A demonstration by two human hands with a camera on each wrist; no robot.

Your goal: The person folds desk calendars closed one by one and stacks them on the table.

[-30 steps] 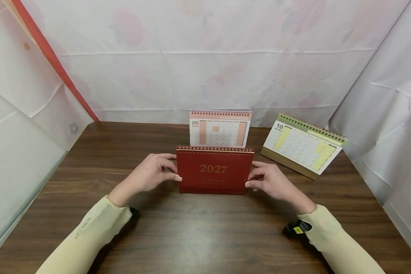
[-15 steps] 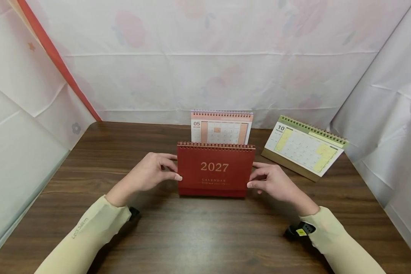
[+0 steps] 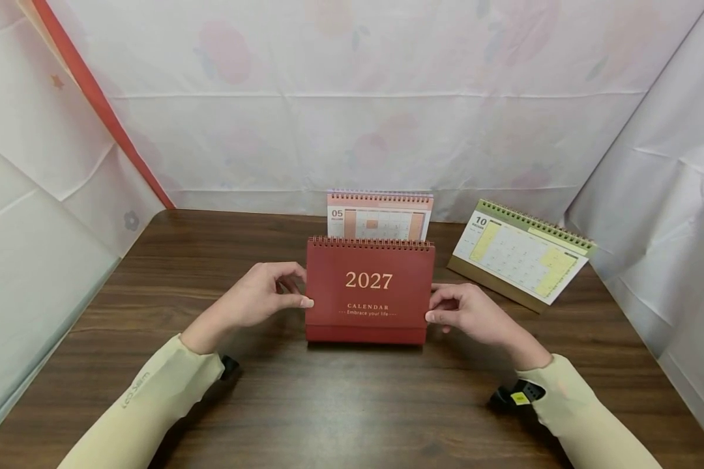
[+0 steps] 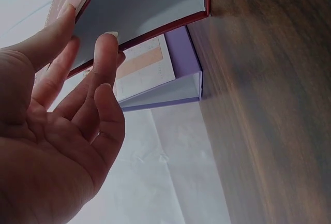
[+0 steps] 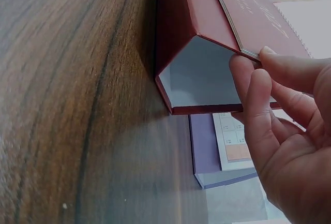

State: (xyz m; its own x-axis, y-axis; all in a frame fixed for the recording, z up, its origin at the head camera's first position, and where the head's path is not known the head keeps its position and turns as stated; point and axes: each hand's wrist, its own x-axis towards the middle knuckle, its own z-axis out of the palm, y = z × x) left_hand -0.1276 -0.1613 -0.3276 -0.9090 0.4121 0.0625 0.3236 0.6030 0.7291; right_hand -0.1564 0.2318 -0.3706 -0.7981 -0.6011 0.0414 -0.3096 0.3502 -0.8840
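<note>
A red 2027 desk calendar [image 3: 369,293] stands in the middle of the table, its spiral binding along the top. My left hand [image 3: 264,294] grips its left side edge, thumb at the front cover and fingers reaching behind. At the opposite edge my right hand [image 3: 475,314] pinches the cover the same way. The right wrist view shows the calendar's stand [image 5: 178,32] spread into a hollow, pale-lined shape, with the thumb on the cover pages. In the left wrist view, several fingertips lie at the edge and inside the hollow.
Right behind the red calendar stands a pink-and-white calendar [image 3: 381,221] with a purple base [image 4: 185,53], partly hidden. A green-and-yellow calendar [image 3: 519,251] stands angled at the right. White cloth [image 3: 364,130] hangs behind the wooden table [image 3: 340,404].
The red calendar's front has tilted back, its bottom edge coming nearer while its top edge hides more of the pink calendar. Both hands have kept their hold and barely moved.
</note>
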